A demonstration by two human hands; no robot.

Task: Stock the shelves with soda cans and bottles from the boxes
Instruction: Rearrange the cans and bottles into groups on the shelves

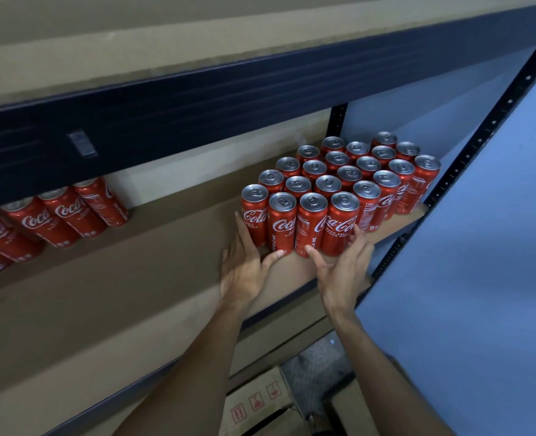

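A block of several red soda cans [342,187] stands upright at the right end of the brown shelf board [134,256]. My left hand [244,265] lies flat on the board, its straight fingers against the front-left can [254,215] and its thumb at the foot of the neighbouring can [281,223]. My right hand [343,265] has straight fingers touching the front-right can [342,225], its thumb at the can beside it. Neither hand holds a can.
A second group of red cans [56,215] stands at the left end of the same shelf. A dark shelf beam [197,99] runs overhead. A blue wall [480,278] and a perforated upright [467,158] bound the right. Cardboard boxes [260,401] sit on the floor below.
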